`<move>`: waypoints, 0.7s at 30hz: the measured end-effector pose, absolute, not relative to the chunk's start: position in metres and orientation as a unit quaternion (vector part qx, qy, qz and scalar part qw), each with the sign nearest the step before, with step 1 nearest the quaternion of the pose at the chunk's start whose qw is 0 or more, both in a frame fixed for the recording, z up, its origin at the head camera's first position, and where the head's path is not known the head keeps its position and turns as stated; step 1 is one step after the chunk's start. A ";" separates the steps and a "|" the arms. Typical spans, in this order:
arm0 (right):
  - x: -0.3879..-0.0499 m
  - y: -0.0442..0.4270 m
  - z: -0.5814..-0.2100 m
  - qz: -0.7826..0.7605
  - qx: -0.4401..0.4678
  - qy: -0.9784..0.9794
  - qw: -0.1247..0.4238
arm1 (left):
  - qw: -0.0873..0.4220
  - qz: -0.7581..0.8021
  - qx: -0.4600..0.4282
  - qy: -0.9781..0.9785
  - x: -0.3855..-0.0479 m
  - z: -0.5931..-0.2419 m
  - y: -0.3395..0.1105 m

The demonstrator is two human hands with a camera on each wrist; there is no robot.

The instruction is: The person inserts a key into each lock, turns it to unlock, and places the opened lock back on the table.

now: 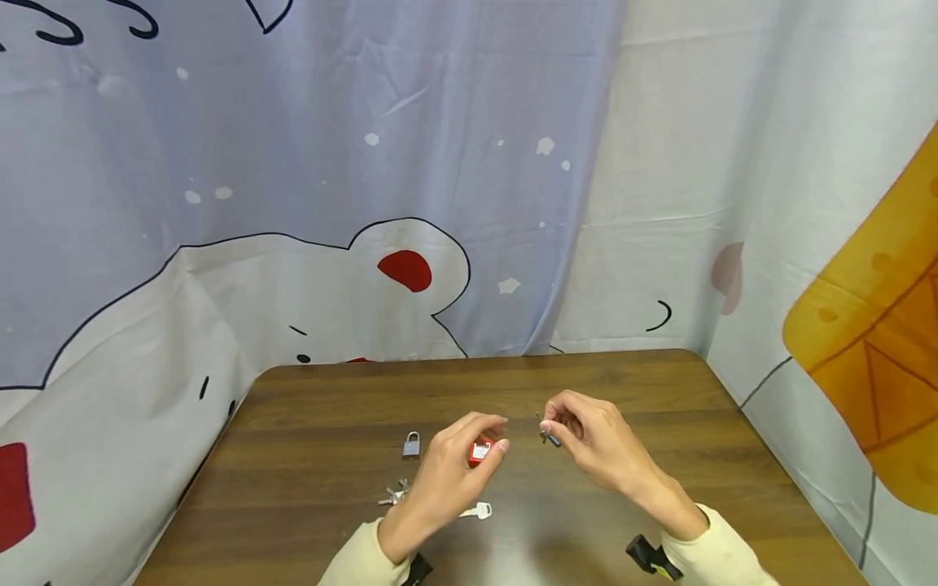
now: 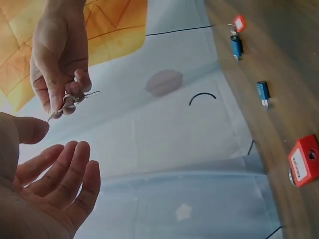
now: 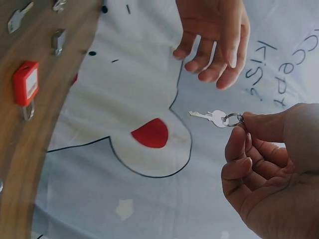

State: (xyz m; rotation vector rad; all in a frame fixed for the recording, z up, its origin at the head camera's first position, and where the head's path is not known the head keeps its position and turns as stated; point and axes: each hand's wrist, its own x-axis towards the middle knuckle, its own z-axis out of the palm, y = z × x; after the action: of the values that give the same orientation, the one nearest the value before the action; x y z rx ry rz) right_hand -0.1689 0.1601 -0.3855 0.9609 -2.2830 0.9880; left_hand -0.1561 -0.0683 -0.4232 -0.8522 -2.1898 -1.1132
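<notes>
My right hand pinches a metal ring between thumb and fingers. From the ring a silver key points toward my left hand in the right wrist view. Apart from the key, my left hand is held up with its fingers spread and gently bent, holding nothing. The two hands do not touch. Below and behind the left hand in the head view, a red padlock with a white label is partly covered by the fingers.
A small grey padlock stands on the wooden table. Several keys and a larger key lie by the left forearm. Two blue padlocks and a red tag show in the left wrist view.
</notes>
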 end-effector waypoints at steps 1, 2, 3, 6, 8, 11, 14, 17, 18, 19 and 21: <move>-0.169 0.158 -0.384 0.361 0.352 -0.831 0.236 | 0.265 -0.416 -0.315 -0.811 -0.156 -0.422 -0.068; -0.169 0.157 -0.383 0.362 0.354 -0.829 0.236 | 0.264 -0.418 -0.316 -0.810 -0.156 -0.421 -0.068; -0.169 0.155 -0.382 0.362 0.356 -0.828 0.238 | 0.266 -0.420 -0.318 -0.808 -0.155 -0.420 -0.068; -0.170 0.148 -0.379 0.367 0.366 -0.822 0.235 | 0.281 -0.420 -0.323 -0.800 -0.155 -0.418 -0.069; -0.171 0.144 -0.377 0.369 0.373 -0.819 0.230 | 0.290 -0.422 -0.326 -0.794 -0.155 -0.417 -0.070; -0.171 0.138 -0.374 0.371 0.385 -0.815 0.225 | 0.294 -0.430 -0.328 -0.788 -0.154 -0.415 -0.070; -0.170 0.135 -0.371 0.372 0.393 -0.810 0.228 | 0.291 -0.439 -0.326 -0.785 -0.155 -0.412 -0.069; -0.169 0.132 -0.367 0.375 0.402 -0.803 0.231 | 0.291 -0.450 -0.324 -0.780 -0.154 -0.407 -0.069; -0.168 0.130 -0.366 0.376 0.405 -0.801 0.231 | 0.292 -0.455 -0.323 -0.777 -0.154 -0.405 -0.069; -0.168 0.129 -0.366 0.378 0.410 -0.798 0.230 | 0.293 -0.460 -0.324 -0.773 -0.153 -0.404 -0.069; -0.167 0.127 -0.365 0.380 0.418 -0.794 0.226 | 0.293 -0.468 -0.325 -0.767 -0.151 -0.401 -0.069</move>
State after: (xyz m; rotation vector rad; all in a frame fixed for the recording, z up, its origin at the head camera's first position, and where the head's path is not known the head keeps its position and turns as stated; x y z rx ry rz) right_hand -0.1669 0.1267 -0.3655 1.1524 -2.1883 1.0483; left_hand -0.1515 -0.0690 -0.4011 -0.8657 -2.0438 -1.2478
